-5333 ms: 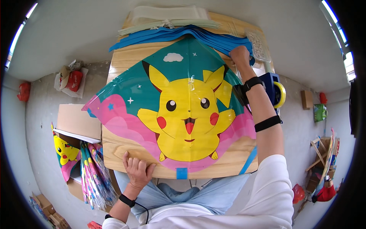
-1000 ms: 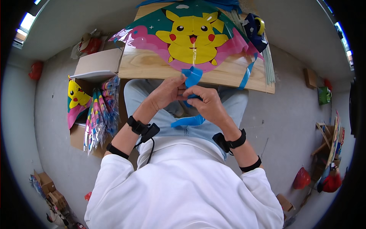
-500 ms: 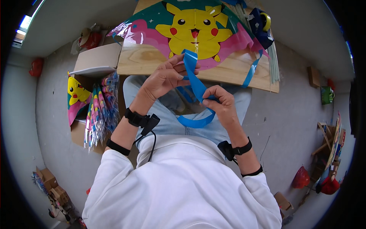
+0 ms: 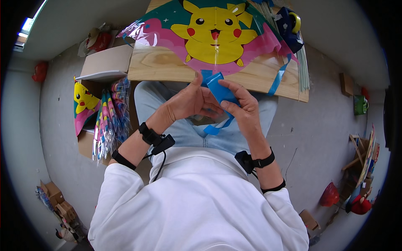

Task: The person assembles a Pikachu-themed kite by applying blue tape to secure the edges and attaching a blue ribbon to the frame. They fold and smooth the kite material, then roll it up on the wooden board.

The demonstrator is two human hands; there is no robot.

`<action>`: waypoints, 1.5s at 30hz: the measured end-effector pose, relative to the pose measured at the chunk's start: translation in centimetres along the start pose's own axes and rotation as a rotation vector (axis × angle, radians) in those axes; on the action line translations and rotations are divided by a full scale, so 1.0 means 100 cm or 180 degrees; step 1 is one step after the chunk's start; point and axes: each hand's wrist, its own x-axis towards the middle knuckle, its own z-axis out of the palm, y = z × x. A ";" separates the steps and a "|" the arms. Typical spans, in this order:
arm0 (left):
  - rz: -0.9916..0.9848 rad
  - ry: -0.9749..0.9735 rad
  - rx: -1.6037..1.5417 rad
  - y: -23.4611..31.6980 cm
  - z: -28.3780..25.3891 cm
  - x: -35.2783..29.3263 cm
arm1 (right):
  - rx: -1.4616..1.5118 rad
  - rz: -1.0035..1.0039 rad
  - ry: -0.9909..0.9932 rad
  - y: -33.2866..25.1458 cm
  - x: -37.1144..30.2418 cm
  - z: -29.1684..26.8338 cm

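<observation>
Over my lap, my right hand pinches a folded length of blue plastic ribbon between thumb and fingers. A loose end of the ribbon dangles below, in front of the jeans. My left hand is open just left of the ribbon, thumb up and fingers stretched toward it. Whether those fingers touch the ribbon's hidden side, I cannot tell. A kite with a yellow cartoon figure on pink and green film lies across the wooden table. Blue ribbon shows at its near tip, beside my hands.
Left of the table, a cardboard box holds several bundled, film-wrapped kites. A blue tape dispenser and pale thin rods lie at the table's right side. Another blue ribbon strip hangs over the right edge.
My left hand has let go of the ribbon and opened, moving down. The ribbon's long loop is now gathered into a short fold in my right hand.
</observation>
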 end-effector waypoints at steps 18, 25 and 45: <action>0.0717 0.1266 0.2301 -0.007 0.028 0.018 | 0.0597 0.0145 0.0971 0.031 0.021 -0.004; -0.1073 0.0843 0.5174 -0.030 -0.020 -0.001 | 0.0620 -0.0493 0.1408 -0.017 0.050 -0.052; 0.2091 0.2320 0.5238 -0.023 0.008 0.043 | 0.0471 0.1869 0.0910 0.090 0.034 -0.021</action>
